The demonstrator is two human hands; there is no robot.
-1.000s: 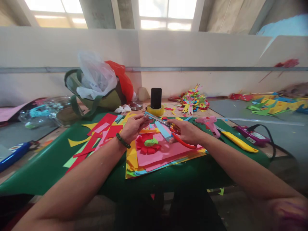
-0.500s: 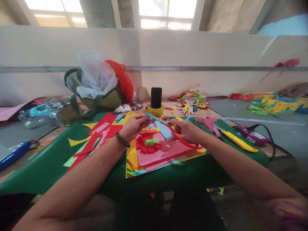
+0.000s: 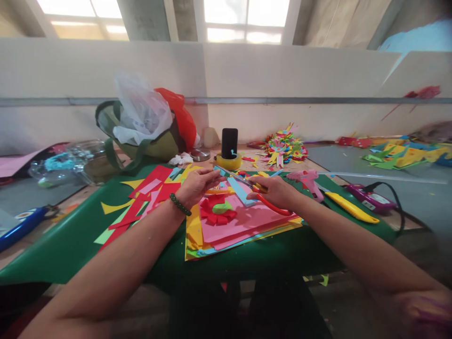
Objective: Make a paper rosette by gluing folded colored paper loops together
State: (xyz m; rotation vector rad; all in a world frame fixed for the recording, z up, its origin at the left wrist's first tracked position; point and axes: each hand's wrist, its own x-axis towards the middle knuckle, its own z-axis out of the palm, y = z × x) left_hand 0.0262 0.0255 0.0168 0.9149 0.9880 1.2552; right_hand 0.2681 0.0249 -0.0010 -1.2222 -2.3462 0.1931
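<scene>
My left hand (image 3: 197, 186), with a dark bead bracelet on the wrist, pinches the end of a light blue paper strip (image 3: 240, 189). My right hand (image 3: 273, 190) is closed around red-handled scissors (image 3: 263, 200), whose blades reach up-left across the strip toward my left fingers. Both hands hover over a stack of pink, yellow and blue paper sheets (image 3: 247, 223). A red paper flower with a green centre (image 3: 217, 210) lies on the stack just below my left hand.
A green sheet (image 3: 70, 245) covers the table. Red and yellow paper scraps (image 3: 148, 193) lie left. A pink glue gun (image 3: 307, 180), yellow utility knife (image 3: 349, 207) and purple device (image 3: 370, 200) lie right. A black phone on a yellow tape roll (image 3: 229, 150), bags (image 3: 144, 122) and paper flowers (image 3: 284, 146) stand behind.
The scissors and my right hand have shifted slightly along the blue strip; the left hand keeps its pinch. Otherwise the scene is the same.
</scene>
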